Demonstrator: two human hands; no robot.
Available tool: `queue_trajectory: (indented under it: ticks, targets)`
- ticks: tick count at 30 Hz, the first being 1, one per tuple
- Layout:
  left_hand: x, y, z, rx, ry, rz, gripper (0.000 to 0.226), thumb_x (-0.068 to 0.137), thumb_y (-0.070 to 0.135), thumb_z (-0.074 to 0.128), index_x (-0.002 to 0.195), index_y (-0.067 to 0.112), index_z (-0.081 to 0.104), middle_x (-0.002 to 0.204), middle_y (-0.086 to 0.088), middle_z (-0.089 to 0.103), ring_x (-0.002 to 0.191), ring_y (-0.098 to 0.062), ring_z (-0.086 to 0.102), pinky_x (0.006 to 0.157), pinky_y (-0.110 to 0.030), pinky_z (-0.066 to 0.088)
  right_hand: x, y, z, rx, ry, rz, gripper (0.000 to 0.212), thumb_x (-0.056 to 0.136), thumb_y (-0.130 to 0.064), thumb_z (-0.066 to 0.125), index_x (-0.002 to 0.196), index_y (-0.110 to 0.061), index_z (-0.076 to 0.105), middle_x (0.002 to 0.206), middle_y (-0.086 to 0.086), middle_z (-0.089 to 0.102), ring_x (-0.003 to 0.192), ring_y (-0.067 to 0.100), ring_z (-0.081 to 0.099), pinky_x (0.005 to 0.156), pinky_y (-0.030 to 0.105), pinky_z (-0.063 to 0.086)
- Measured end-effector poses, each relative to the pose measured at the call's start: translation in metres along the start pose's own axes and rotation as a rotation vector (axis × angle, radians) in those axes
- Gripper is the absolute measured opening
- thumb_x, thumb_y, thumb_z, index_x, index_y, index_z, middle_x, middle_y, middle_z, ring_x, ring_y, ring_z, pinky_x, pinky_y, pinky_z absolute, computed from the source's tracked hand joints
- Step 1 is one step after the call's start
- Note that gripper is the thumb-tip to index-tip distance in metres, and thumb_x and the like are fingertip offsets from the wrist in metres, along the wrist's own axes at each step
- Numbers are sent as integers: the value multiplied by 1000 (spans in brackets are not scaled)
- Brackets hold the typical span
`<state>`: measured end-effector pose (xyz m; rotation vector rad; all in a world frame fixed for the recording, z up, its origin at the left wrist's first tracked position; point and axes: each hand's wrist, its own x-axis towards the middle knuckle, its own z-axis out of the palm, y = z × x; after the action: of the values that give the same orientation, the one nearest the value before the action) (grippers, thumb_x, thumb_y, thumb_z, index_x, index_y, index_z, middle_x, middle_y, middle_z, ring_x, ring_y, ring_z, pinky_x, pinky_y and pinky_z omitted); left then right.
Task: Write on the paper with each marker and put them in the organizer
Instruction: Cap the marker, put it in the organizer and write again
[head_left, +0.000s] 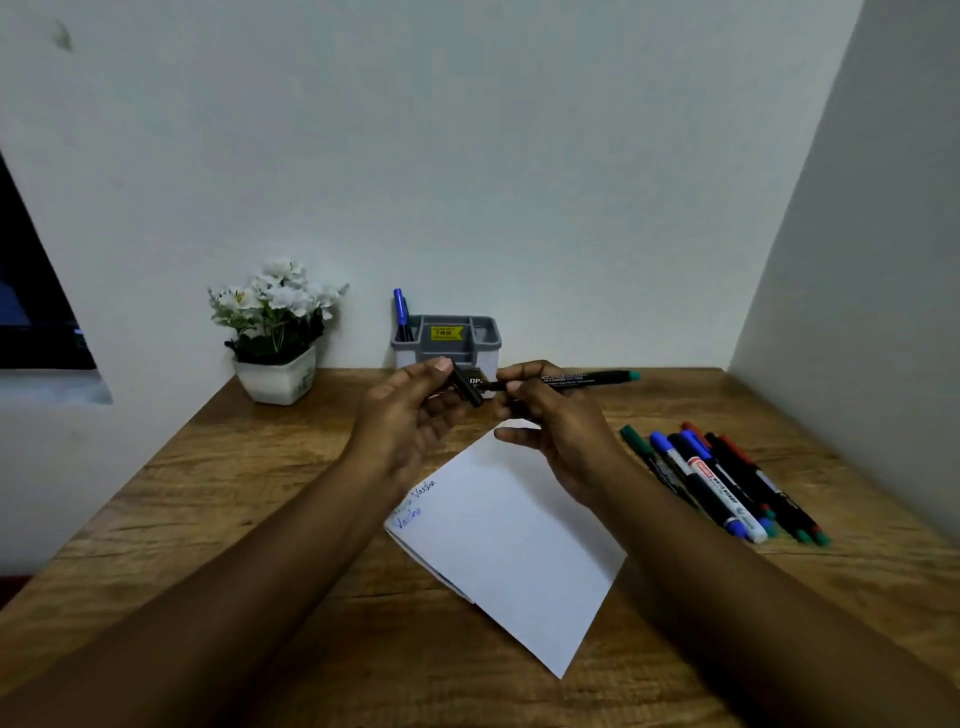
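HANDS AT WORK: A person's two hands meet above a wooden bench (260, 493). The right hand (550, 426) curls its fingers round the barrel of a black marker (582, 378), holding it level, its green end pointing away to that hand's right. The left hand (410, 415) pinches the black cap (466, 387) between thumb and fingertips, just beside the marker's other end. Whether cap and tip touch cannot be told.

Below both hands a white sheet of paper (514, 540) lies at an angle on the bench, with lines of handwriting, some of it blue, at the corner under the left wrist. Directly behind the hands stands a grey organizer (483, 338) bearing a yellow sticker (445, 332), with a blue marker (400, 312) upright in the compartment on the left hand's side. To the right of the right hand lies a cluster of loose markers (722, 478) with green, blue and red ends. Beyond and left of the left hand sits a pot of white flowers (275, 332).
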<state>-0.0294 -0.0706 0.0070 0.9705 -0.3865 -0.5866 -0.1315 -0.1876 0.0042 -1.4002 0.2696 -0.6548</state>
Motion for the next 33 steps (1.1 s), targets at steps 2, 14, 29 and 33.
queue_trajectory:
  ticks: [2, 14, 29, 33]
  targets:
    - [5, -6, 3, -53, 45, -17, 8, 86, 12, 62, 93, 8, 61, 81, -8, 70, 64, -11, 69, 55, -22, 54, 1, 1, -4, 47, 24, -8, 20, 94, -10, 46, 93, -10, 66, 77, 10, 63, 67, 15, 63, 60, 30, 54]
    - [9, -29, 3, -48, 80, -31, 15, 86, 9, 61, 98, 15, 65, 93, -7, 72, 71, -9, 71, 52, -17, 53, -1, 10, -15, 118, 144, -33, 17, 94, -12, 50, 95, -4, 65, 74, 10, 70, 72, 18, 69, 59, 30, 57]
    - [0, -29, 6, 9, -32, -17, 24, 81, 12, 63, 104, 13, 66, 89, -6, 74, 77, -9, 71, 55, -18, 53, -5, 10, -17, 44, 91, -94, 3, 89, -11, 60, 86, -11, 60, 73, 9, 66, 56, 15, 60, 50, 27, 53]
    - [0, -30, 5, 34, -38, 3, 24, 77, 13, 65, 101, 14, 67, 88, -5, 75, 79, -9, 71, 57, -18, 54, -6, 12, -16, 25, 88, -89, 6, 86, -12, 64, 90, -9, 62, 74, 8, 63, 53, 12, 57, 49, 25, 50]
